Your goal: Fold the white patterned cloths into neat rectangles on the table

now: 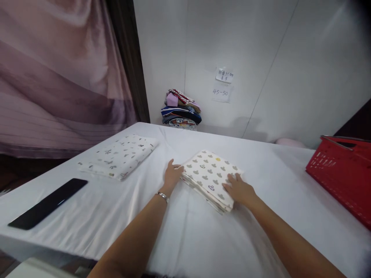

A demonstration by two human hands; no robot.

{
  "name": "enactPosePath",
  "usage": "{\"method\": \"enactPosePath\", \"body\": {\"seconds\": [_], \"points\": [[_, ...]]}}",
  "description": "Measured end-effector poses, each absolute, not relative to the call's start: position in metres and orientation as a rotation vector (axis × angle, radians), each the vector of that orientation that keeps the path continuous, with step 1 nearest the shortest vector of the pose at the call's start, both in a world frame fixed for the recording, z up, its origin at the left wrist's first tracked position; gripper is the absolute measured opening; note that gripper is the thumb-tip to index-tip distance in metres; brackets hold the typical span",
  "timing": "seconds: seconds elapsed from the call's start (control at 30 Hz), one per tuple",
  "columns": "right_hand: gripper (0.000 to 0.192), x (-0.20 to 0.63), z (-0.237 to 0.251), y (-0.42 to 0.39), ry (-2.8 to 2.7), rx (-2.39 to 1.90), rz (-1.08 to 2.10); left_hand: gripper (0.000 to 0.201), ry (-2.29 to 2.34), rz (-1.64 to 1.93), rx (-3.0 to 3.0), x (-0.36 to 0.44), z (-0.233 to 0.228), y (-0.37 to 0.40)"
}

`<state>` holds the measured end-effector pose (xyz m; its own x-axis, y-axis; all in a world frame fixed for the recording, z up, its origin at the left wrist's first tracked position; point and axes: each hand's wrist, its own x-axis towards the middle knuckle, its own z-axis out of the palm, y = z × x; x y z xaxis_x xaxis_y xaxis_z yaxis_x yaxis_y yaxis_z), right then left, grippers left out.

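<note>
Touching folded cloth, left hand and right hand, grip seemingly unclenched, between dark slab and red basket

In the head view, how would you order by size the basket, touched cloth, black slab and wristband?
1. Basket, though cut off by the frame
2. Touched cloth
3. Black slab
4. Wristband

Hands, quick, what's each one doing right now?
Left hand: touching the left end of the folded cloth; grip unclear.
Right hand: open, resting on its right side.
</note>
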<state>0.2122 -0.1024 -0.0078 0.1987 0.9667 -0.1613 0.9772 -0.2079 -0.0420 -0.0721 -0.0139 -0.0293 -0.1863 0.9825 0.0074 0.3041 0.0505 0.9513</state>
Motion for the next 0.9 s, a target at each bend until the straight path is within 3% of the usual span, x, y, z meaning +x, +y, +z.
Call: {"method": "enactPosePath", "body": {"seconds": [0.23, 0.43, 0.7, 0.9], "points": [[0.056, 0.228, 0.024, -0.067, 2.160, 2.306, 0.177, 0.084, 1.609, 1.033, 1.402, -0.063, -0.017, -0.031], [0.069, 0.253, 0.016, -0.019, 2.070, 2.377, -0.500, 0.075, 1.553, 1.118, 1.505, -0.058, -0.032, -0.035], [0.057, 0.282, 0.004, -0.088, 1.904, 2.650, -0.730, 0.083, 1.282, 1.133, 1.487, -0.028, -0.011, -0.001], [0.053, 0.293, -0.009, -0.166, 1.820, 2.851, -0.770, 0.086, 1.136, 0.986, 1.065, 0.001, -0.002, -0.005]]}}
